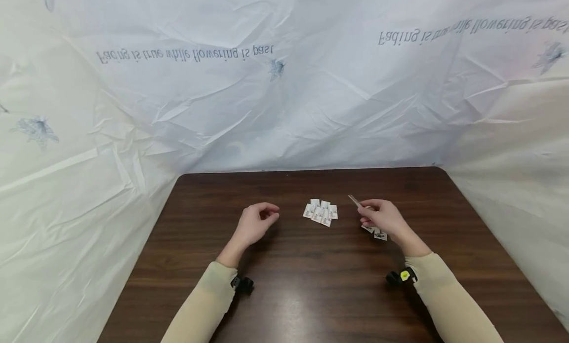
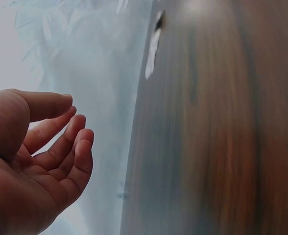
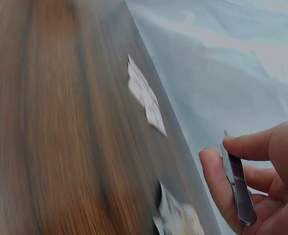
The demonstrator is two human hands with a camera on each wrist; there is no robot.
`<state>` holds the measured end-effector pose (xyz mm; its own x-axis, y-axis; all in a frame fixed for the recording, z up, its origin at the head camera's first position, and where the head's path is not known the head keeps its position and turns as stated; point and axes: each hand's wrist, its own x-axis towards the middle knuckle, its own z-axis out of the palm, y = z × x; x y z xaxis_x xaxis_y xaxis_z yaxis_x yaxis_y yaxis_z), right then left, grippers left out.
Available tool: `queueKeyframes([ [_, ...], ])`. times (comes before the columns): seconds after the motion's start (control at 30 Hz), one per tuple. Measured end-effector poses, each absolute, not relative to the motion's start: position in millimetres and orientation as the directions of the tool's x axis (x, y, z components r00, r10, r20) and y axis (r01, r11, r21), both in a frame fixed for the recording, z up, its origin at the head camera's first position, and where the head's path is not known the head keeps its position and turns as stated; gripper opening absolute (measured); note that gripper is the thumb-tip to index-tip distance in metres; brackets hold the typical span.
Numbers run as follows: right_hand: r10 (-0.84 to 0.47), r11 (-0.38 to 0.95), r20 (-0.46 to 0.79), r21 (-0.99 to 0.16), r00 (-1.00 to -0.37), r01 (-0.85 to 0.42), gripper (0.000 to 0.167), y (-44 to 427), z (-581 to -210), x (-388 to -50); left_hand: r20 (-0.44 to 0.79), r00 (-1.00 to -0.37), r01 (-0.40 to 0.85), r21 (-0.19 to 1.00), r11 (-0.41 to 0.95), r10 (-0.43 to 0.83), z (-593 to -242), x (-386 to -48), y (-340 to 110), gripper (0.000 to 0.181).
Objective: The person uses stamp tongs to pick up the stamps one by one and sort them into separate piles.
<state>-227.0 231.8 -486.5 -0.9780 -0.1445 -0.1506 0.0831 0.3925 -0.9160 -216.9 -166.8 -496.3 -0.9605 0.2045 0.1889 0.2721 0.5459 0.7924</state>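
My right hand (image 1: 386,218) pinches a pair of metal tweezers (image 3: 239,186) between thumb and fingers, held above the table on the right. Beneath that hand lie small printed paper pieces (image 1: 380,234), partly hidden by it. Left of the tweezers, several small white printed pieces (image 1: 321,213) lie close together in an overlapping cluster. My left hand (image 1: 254,225) hovers left of this cluster, apart from it. Its fingers are loosely bent, and nothing is between them in the left wrist view.
A dark brown wooden table (image 1: 293,279) carries everything. White plastic sheeting (image 1: 284,121) with printed words and flowers hangs behind the table and along both sides. A small dark device sits on each wrist.
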Motion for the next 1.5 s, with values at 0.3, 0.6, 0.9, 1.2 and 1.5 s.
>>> queueKeyframes([
  [0.3,0.003,0.718,-0.007,-0.696,-1.0,0.007,0.048,290,-495,-219,0.21,-0.962,0.271,0.758,0.593,0.173,-494,-209,-209,0.022],
  [0.6,0.135,0.858,0.035,-0.505,-0.99,0.099,0.047,328,-507,-219,0.238,-0.968,0.238,0.752,0.615,0.083,-495,-206,-248,0.024],
  [0.9,0.167,0.855,0.052,-0.505,-0.985,0.118,0.048,337,-516,-225,0.219,-0.975,0.197,0.762,0.616,0.041,-502,-204,-259,0.026],
  [1.2,0.156,0.845,0.047,-0.523,-0.987,0.109,0.052,342,-518,-226,0.214,-0.977,0.183,0.766,0.617,0.025,-506,-205,-259,0.025],
  [1.5,0.127,0.866,0.108,-0.497,-0.986,0.057,0.073,323,-500,-220,0.245,-0.968,0.215,0.706,0.675,0.052,-500,-204,-261,0.04],
])
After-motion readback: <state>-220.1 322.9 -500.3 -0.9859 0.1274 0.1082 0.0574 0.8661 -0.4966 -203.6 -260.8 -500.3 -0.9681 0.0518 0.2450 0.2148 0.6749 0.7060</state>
